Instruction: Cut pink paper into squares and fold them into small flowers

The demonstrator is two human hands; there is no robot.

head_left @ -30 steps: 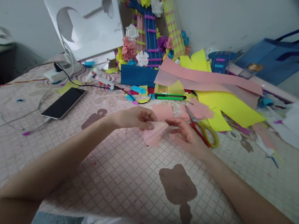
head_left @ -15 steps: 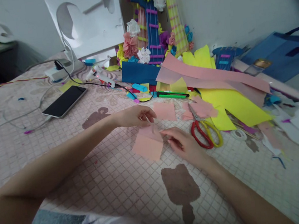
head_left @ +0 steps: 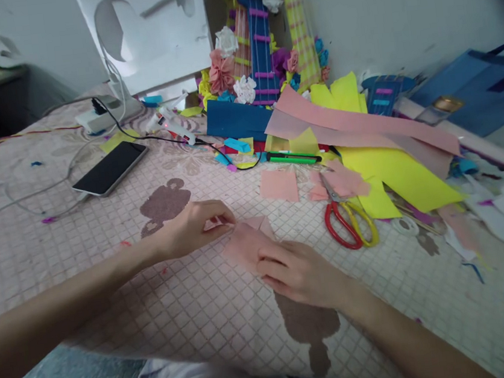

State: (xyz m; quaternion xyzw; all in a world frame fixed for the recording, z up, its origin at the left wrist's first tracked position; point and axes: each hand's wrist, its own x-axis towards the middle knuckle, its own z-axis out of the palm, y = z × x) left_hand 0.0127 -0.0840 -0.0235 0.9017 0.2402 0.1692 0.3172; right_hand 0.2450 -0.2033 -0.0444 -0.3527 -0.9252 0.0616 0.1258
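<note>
A square of thin pink crepe paper point(head_left: 248, 244) lies between my hands, with a folded corner standing up at its far right. My left hand point(head_left: 201, 225) pinches its left corner between thumb and fingertips. At the lower right edge, my right hand point(head_left: 295, 269) has its fingers curled closed on the sheet. Just beyond them lies another pink paper square point(head_left: 279, 186), flat on the cloth. Scissors with one red and one yellow handle point(head_left: 349, 220) rest to the right, their blades against crumpled pink paper pieces point(head_left: 339, 180).
A phone point(head_left: 111, 168) on a cable lies at left, near a power strip point(head_left: 109, 115) and a glue gun point(head_left: 175, 128). Behind are a green cutter point(head_left: 294, 158), blue paper point(head_left: 237, 119), yellow sheets point(head_left: 396, 175) and decorated toy guitars point(head_left: 261, 48). A blue bag point(head_left: 477, 90) stands at right.
The pink paper has been turned and lowered toward the cloth. My left hand moved left and nearer to me, onto another corner; my right hand came down over the near right edge.
</note>
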